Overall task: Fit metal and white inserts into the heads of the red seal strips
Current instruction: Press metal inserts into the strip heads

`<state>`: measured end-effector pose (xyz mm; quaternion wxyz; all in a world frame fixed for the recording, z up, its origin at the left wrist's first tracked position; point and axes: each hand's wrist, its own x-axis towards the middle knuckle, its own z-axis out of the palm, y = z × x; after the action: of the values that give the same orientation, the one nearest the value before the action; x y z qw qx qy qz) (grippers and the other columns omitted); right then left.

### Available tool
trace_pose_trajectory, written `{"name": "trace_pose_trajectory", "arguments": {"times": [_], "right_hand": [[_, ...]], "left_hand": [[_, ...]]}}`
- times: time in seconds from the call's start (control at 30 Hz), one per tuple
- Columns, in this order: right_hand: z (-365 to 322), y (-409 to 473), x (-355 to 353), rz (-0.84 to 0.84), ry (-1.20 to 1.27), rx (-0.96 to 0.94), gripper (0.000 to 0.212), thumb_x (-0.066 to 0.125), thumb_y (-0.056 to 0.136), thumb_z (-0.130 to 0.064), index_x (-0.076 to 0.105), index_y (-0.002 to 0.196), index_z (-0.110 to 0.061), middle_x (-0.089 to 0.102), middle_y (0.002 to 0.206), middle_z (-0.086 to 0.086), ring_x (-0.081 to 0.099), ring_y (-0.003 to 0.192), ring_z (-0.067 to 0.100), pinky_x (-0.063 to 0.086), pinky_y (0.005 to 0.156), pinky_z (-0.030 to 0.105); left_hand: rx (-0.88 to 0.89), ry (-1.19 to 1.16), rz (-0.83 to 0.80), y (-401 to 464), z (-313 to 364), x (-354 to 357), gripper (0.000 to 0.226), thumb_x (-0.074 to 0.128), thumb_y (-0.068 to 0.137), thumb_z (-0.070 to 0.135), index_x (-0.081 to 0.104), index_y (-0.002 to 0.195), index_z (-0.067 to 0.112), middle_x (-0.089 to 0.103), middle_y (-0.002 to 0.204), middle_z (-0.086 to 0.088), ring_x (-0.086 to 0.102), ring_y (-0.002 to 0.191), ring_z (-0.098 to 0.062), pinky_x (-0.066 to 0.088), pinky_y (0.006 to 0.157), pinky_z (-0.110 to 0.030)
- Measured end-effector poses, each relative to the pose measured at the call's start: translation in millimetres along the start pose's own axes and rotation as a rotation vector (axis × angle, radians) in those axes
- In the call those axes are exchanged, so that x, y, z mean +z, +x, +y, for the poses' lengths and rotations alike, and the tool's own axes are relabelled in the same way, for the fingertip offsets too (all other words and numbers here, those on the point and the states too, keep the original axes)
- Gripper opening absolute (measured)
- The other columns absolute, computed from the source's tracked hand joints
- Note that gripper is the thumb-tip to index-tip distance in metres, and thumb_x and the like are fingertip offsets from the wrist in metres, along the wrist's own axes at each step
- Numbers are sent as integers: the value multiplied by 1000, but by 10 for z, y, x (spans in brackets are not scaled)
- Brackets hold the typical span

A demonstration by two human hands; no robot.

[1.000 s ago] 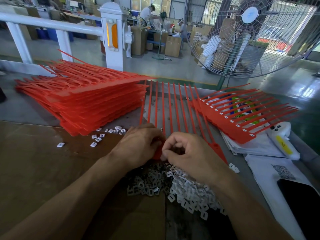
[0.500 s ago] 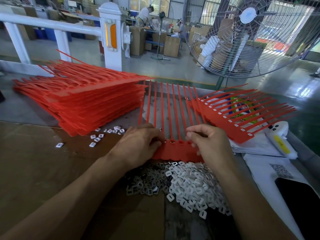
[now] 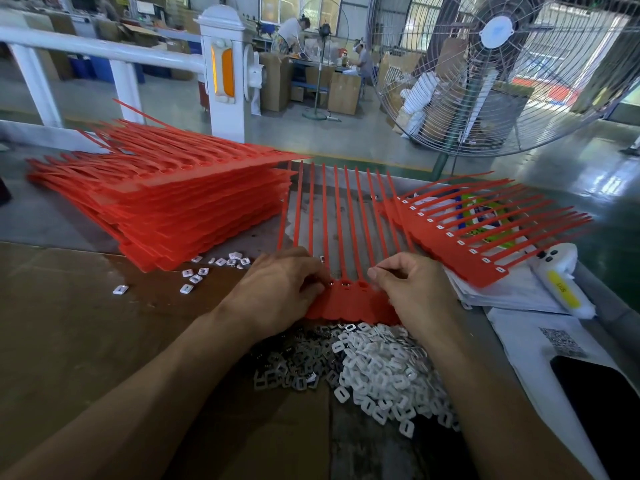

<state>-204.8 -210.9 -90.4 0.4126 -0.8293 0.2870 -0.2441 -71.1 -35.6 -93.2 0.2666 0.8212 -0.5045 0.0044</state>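
A person's left hand [image 3: 277, 292] and right hand [image 3: 412, 289] pinch the head end of a red seal strip sheet [image 3: 349, 299] at the tabletop's near middle, its tails reaching toward the far edge. Metal inserts [image 3: 291, 368] and white inserts [image 3: 388, 372] lie heaped just before it; a stacked pile of red strips [image 3: 180, 199] fills the far left.

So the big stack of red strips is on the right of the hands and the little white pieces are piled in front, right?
Not quite. The head view shows the big stack of red strips on the left of the hands, not the right; on the right lies just one sheet of strips. The little white pieces are piled at the near side, as you said.
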Motion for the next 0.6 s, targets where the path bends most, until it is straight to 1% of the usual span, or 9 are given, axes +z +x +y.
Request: {"name": "trace_pose_trajectory", "arguments": {"times": [0.1,0.17,0.27,0.37,0.5,0.53,0.6], "right_hand": [[7,19,0,-3,-35,2,12,72,95,-32,74,83,-29,73,80,-12,66,75,0,43,64,22],[8,31,2,-20,-81,17,13,70,96,-34,74,84,-30,72,80,-12,64,73,-2,41,61,20],[3,50,6,-51,-153,38,14,66,98,-36,74,88,-29,71,80,-12,63,69,0,40,56,21],[-11,66,13,-67,-232,21,14,64,99,-35,75,91,-29,69,80,-16,62,71,0,38,56,21],[-11,88,38,-58,-291,3,13,64,99,-34,75,93,-30,63,79,-23,58,73,-5,36,58,19],[-11,90,44,-57,-304,1,13,65,98,-35,75,92,-31,62,78,-23,57,72,-5,36,57,19],[-15,90,57,-50,-323,1,13,66,97,-36,74,88,-33,63,73,-22,59,64,-2,35,53,21]], "left_hand": [[-1,0,0,2,-4,4,21,60,99,31,69,118,34,60,118,14,56,109,-7,47,102,-38],[0,1,0,4,-5,7,21,60,99,31,69,118,34,60,118,14,56,109,-7,47,101,-38],[7,1,7,5,-15,10,20,60,99,30,70,117,33,60,116,14,57,108,-6,47,101,-38],[11,-9,16,5,-20,18,20,61,98,29,70,115,32,61,114,14,57,106,-7,48,99,-38],[13,-12,26,13,-24,24,19,63,97,28,71,113,34,61,111,14,58,103,-7,48,98,-39],[16,-11,27,16,-25,25,19,63,97,28,71,113,34,61,111,14,58,103,-7,48,98,-39],[17,-4,23,16,-27,24,19,62,97,29,71,114,34,61,112,14,57,105,-7,48,98,-39]]}}
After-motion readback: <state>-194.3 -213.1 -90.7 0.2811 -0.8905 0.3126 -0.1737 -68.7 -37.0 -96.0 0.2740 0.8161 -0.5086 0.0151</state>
